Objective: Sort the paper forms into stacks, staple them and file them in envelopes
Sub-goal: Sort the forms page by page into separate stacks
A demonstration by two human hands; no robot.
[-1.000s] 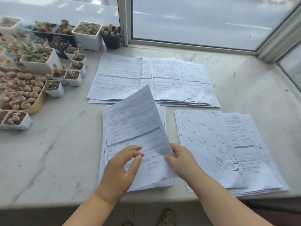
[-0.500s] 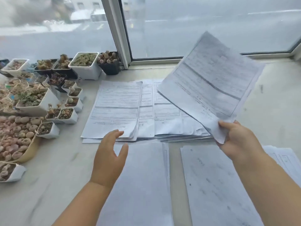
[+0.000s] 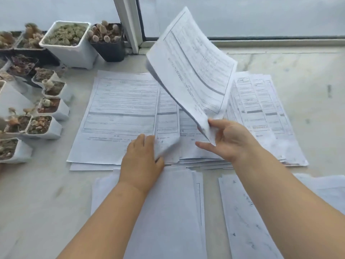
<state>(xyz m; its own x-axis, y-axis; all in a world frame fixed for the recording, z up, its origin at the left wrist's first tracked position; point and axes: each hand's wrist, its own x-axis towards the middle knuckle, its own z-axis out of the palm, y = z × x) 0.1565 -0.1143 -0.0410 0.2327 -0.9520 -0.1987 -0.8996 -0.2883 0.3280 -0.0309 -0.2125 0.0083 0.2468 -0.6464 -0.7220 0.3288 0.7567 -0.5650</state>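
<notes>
From the head camera, the right hand (image 3: pixel 228 140) sits just right of centre and pinches the near corner of a printed sheet (image 3: pixel 194 71) between thumb and curled fingers, with the forefinger stretched out toward 9 o'clock. The sheet rises from that hand toward 12 o'clock, curved and tilted, clear of the papers under it, its far edge reaching up across the window frame (image 3: pixel 130 25).

The left hand (image 3: pixel 142 156) lies at centre, fingers straight and close together, pressing on the lower right corner of the leftmost form (image 3: pixel 119 113) in the fanned row of forms (image 3: pixel 261 109). A corner of the next sheet curls up beside its fingertips. That row spreads over the marble sill (image 3: pixel 37 193) from 10 o'clock to 3 o'clock of the hands, each sheet overlapping the one beside it.

Two nearer stacks lie at 6 o'clock: a near left stack (image 3: pixel 168 212) under the left forearm, its top sheet plain white, and a near right stack (image 3: pixel 242 221) partly hidden by the right forearm, with faint marks on it. A narrow strip of sill parts them.

At 9 to 11 o'clock stand small plant pots: a big white pot (image 3: pixel 72 51), a black pot (image 3: pixel 110 47) touching the window frame's foot, and a line of small white pots (image 3: pixel 54 109) just left of the forms.
</notes>
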